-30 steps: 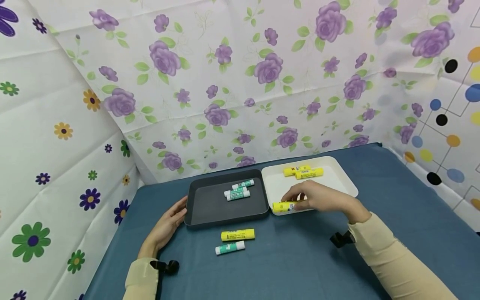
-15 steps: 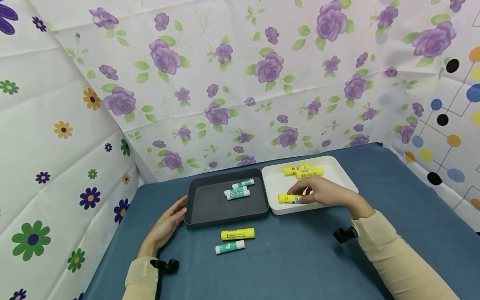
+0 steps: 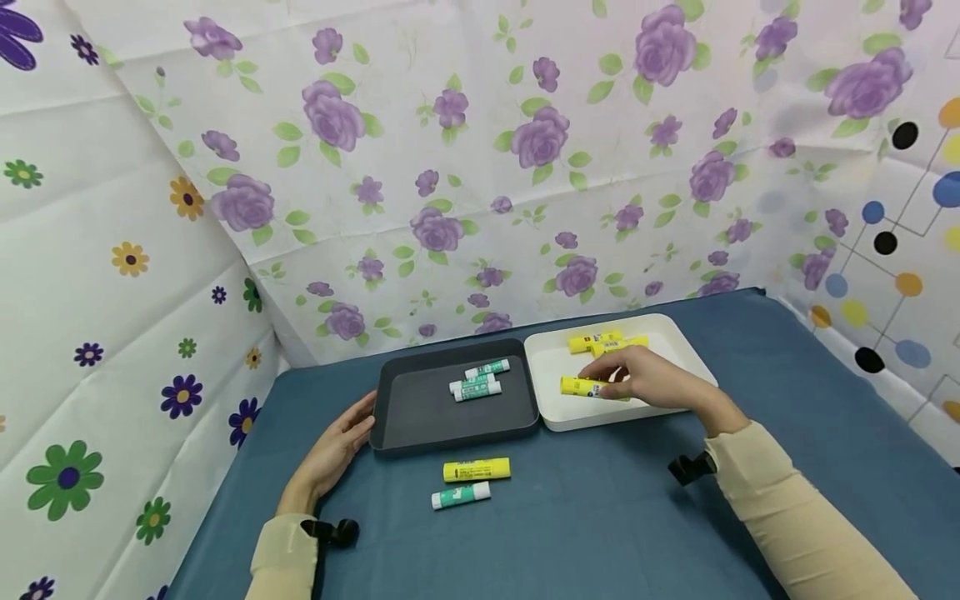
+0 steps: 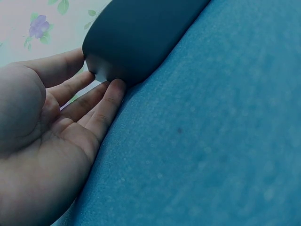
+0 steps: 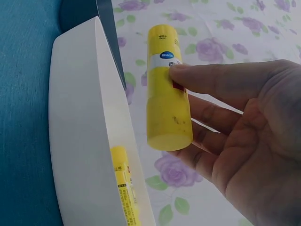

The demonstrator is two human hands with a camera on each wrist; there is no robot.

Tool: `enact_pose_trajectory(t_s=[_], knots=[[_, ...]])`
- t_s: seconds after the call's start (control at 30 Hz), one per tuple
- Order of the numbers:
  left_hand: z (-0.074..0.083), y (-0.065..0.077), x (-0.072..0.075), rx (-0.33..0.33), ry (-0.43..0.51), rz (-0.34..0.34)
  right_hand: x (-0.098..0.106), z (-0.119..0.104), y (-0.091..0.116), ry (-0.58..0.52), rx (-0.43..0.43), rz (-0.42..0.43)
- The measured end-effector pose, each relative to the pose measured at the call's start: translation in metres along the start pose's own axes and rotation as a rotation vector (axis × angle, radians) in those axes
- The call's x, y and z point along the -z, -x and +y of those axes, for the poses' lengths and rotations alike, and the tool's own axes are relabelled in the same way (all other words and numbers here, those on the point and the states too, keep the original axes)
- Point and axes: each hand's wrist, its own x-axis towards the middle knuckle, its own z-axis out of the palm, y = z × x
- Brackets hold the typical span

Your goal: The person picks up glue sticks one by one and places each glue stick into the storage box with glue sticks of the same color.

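My right hand (image 3: 647, 379) pinches a yellow glue stick (image 5: 168, 89) between thumb and fingers, above the white tray (image 3: 551, 407). Inside that tray, toward the back, lie two more yellow glue sticks (image 3: 594, 340), partly behind the hand. My left hand (image 4: 51, 113) touches the left side of the dark grey tray (image 3: 442, 439) with its fingertips, fingers fairly straight. Several green-and-white glue sticks (image 3: 478, 390) lie in the grey tray. On the cloth in front are one yellow glue stick (image 3: 476, 469) and one green-and-white glue stick (image 3: 461, 496).
The two trays stand side by side near the back of a table covered with blue cloth (image 3: 585, 517). Behind it hangs a flowered sheet (image 3: 450, 275), with further patterned sheets at left and right.
My right hand has lifted the yellow glue stick off the white tray's front area and moved it slightly back and right. The left hand stays in place.
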Motion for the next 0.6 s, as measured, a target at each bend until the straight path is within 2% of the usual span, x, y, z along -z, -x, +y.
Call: enact_pose_trajectory(t_s=[0.23, 0.43, 0.6], knots=[[0.0, 0.0, -0.001, -0.018, -0.001, -0.006, 0.011, 0.004, -0.011, 0.033, -0.061, 0.015], [0.001, 0.001, -0.001, -0.013, 0.009, -0.002, 0.026, 0.006, -0.028, 0.097, -0.058, 0.013], [0.0, 0.002, -0.001, -0.008, 0.016, 0.004, 0.039, 0.007, -0.041, 0.092, -0.052, -0.011]])
